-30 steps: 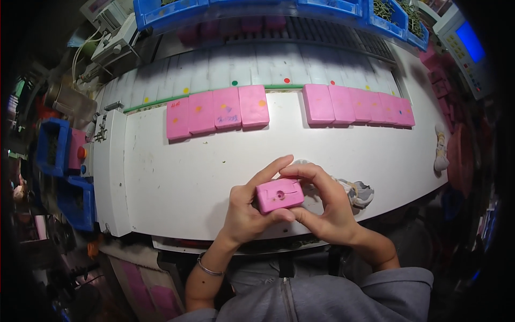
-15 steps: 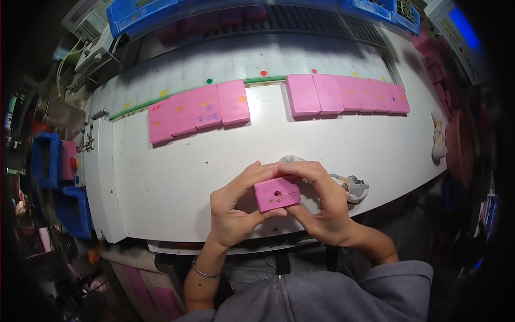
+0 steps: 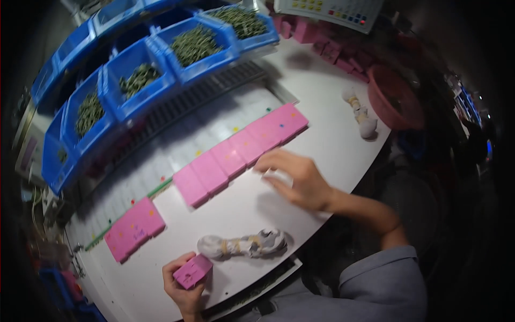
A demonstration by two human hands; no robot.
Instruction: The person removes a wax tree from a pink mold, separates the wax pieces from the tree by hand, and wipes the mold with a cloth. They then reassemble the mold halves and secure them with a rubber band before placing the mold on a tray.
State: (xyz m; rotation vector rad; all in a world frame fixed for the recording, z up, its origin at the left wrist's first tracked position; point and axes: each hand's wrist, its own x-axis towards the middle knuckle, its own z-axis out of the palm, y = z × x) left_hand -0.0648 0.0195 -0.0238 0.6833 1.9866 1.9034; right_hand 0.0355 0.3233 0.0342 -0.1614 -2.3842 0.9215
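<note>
My left hand [image 3: 180,287] is closed round a pink block [image 3: 193,271] with a small hole in its end face. It holds the block low, at the near left of the white table [image 3: 316,80]. Just right of the block lies a white cloth bundle [image 3: 242,246] with a rounded end, bound with tan bands. My right hand [image 3: 298,180] hovers by the near side of a long row of pink blocks [image 3: 230,155], thumb and fingers apart and slightly smeared by motion. A pale patch shows between them; I make out no held object there.
Blue bins [image 3: 142,75] with dark green thin pieces stand along the far left. A shorter group of pink blocks [image 3: 134,228] lies at left. At right are a second bound white bundle [image 3: 359,114] and a reddish basin [image 3: 394,96]. A control panel [image 3: 332,12] is at the top.
Both hands held the pink block together; now only the left holds it, and the right has let go and moved away toward the row. The view has turned and shifted right.
</note>
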